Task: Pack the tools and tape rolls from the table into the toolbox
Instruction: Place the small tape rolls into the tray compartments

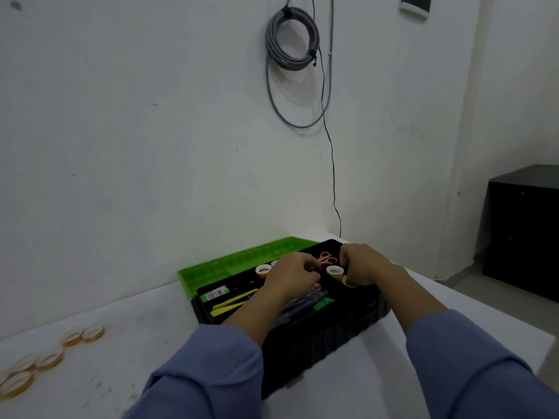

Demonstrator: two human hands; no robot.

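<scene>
As your right hand [363,264] grips a tape roll [348,282] in the toolbox [317,343], scissors [328,259] sit at two o'clock off your left hand [292,275], whose fingers [310,266] are curled, grip unclear.

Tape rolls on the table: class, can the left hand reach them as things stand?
Probably yes. The left hand is over the toolbox, and bare table lies between it and the tape rolls; nothing blocks the way.

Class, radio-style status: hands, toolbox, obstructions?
Right hand grips tape roll in toolbox; left hand inside too, grip unclear. Loose rolls on table, unpacked. Nothing obstructing.
</scene>
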